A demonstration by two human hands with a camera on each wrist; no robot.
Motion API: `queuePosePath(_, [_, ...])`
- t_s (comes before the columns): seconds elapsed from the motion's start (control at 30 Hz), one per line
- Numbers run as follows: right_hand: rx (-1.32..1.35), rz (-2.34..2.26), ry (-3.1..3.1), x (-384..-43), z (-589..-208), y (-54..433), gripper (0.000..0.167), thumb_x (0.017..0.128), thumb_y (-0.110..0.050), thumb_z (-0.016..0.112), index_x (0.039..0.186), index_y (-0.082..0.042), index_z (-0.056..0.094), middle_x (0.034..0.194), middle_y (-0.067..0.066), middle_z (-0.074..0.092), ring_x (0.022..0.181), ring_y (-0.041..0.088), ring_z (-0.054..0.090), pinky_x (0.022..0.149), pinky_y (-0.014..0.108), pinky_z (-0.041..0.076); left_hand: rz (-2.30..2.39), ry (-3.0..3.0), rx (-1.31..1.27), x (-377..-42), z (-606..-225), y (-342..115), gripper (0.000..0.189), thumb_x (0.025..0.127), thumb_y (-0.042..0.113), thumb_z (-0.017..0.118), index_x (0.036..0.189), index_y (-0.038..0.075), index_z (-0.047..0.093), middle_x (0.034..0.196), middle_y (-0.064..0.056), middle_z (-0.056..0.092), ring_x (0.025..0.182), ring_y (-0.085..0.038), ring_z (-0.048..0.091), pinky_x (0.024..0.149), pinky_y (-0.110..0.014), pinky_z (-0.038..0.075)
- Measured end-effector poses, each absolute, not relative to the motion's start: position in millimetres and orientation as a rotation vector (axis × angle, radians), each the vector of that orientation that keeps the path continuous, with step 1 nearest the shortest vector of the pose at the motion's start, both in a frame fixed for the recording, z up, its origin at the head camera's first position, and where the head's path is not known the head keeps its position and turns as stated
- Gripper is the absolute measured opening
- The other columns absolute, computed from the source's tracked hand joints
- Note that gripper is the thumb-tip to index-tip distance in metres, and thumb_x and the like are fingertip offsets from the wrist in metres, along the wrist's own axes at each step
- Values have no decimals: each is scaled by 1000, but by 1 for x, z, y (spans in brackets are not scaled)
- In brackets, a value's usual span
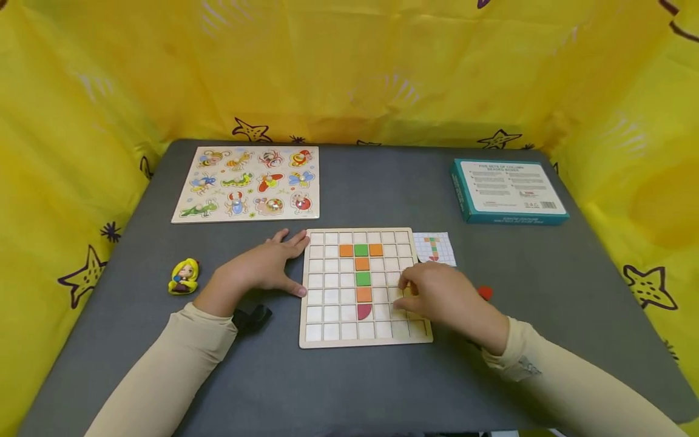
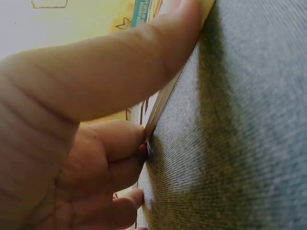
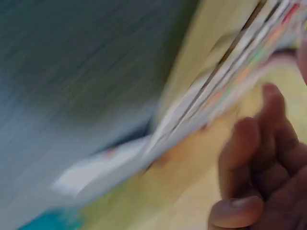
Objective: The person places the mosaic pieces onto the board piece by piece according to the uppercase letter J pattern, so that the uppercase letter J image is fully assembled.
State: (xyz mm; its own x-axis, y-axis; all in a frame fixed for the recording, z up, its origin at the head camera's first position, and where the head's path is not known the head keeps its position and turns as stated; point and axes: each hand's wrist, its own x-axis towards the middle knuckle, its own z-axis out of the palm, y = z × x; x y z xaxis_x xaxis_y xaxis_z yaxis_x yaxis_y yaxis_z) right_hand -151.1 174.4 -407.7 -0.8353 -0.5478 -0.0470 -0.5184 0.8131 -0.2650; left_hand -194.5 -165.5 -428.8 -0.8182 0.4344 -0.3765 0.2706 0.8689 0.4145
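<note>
A wooden grid board (image 1: 356,344) lies on the grey table. Orange and green squares form a T shape on it, with a crimson quarter-circle tile (image 1: 364,312) at the stem's foot. My left hand (image 1: 262,266) touches the board's left edge, thumb and fingertips spread along it; the left wrist view shows the thumb (image 2: 124,62) stretched across the rim. Over the board's right columns hovers my right hand (image 1: 437,291), its fingers loosely bent and apart from the thumb. Nothing shows between them, and the blurred right wrist view shows bent fingers (image 3: 249,148) holding nothing.
A pattern card (image 1: 435,249) lies against the board's right edge. Beside the right wrist is a small red piece (image 1: 485,293). An insect puzzle (image 1: 251,183) lies back left, a teal box (image 1: 510,191) back right. A yellow-haired figurine (image 1: 184,277) and a black object (image 1: 253,318) are near the left arm.
</note>
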Motion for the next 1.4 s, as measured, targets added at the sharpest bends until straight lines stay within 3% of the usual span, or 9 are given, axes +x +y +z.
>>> queuePosePath(0.1, [-689, -311, 2895, -150, -402, 217, 25, 75, -33, 85, 86, -17, 70, 70, -9, 53, 67, 12, 49, 60, 33, 43, 466, 2574, 519, -188, -433, -164, 115, 71, 53, 82, 158, 15, 16, 163, -5, 8, 139, -57, 7, 104, -70, 19])
queuePosePath(0.27, [-539, -308, 2837, -148, -402, 281, 33, 70, -22, 88, 93, -8, 68, 86, 2, 60, 77, 23, 56, 71, 45, 49, 452, 2594, 494, -182, -434, -166, 116, 69, 52, 83, 158, 16, 18, 163, -7, 12, 133, -64, 14, 102, -72, 22])
queuePosePath(0.37, [-519, -351, 2786, -149, -407, 299, 29, 72, -16, 85, 90, -6, 65, 81, 1, 58, 73, 22, 54, 67, 42, 47, 448, 2601, 490, -182, -433, -168, 116, 69, 53, 83, 158, 15, 18, 162, -8, 13, 132, -65, 15, 101, -72, 23])
queuePosePath(0.53, [-533, -410, 2808, -149, -422, 304, 18, 82, -11, 77, 82, -9, 59, 69, -6, 51, 62, 14, 47, 58, 34, 41, 469, 2583, 487, -181, -435, -165, 116, 69, 54, 82, 158, 16, 18, 162, -7, 13, 132, -65, 14, 102, -72, 21])
queuePosePath(0.73, [-445, -382, 2825, -153, -427, 298, 27, 87, -22, 74, 82, -3, 56, 68, 0, 51, 59, 17, 47, 55, 35, 42, 465, 2575, 489, -184, -439, -163, 116, 69, 55, 82, 158, 17, 18, 163, -6, 12, 133, -64, 14, 102, -71, 22])
queuePosePath(0.93, [-540, -418, 2744, -155, -418, 284, 40, 92, -39, 68, 63, -16, 52, 58, -5, 43, 53, 12, 42, 51, 29, 34, 463, 2577, 486, -190, -437, -164, 118, 68, 57, 82, 158, 18, 17, 163, -3, 10, 135, -62, 12, 103, -71, 21])
queuePosePath(1.13, [-471, -371, 2797, -161, -409, 285, 29, 87, -31, 74, 85, -7, 58, 71, 0, 53, 63, 17, 48, 57, 35, 42, 455, 2591, 499, -194, -433, -165, 117, 68, 56, 82, 158, 17, 17, 163, 0, 9, 140, -55, 7, 105, -70, 19])
queuePosePath(1.3, [-592, -366, 2654, -160, -413, 285, 22, 89, -29, 71, 78, -16, 56, 63, -7, 46, 58, 11, 45, 55, 30, 37, 440, 2584, 498, -196, -431, -165, 118, 69, 56, 82, 158, 18, 15, 163, -1, 8, 139, -56, 8, 105, -69, 19])
queuePosePath(1.4, [-596, -344, 2758, -162, -411, 287, 16, 86, -25, 74, 87, -13, 62, 71, -4, 54, 64, 15, 52, 59, 34, 43, 447, 2588, 489, -197, -430, -165, 118, 69, 56, 82, 158, 19, 15, 163, -2, 8, 136, -60, 11, 104, -70, 20])
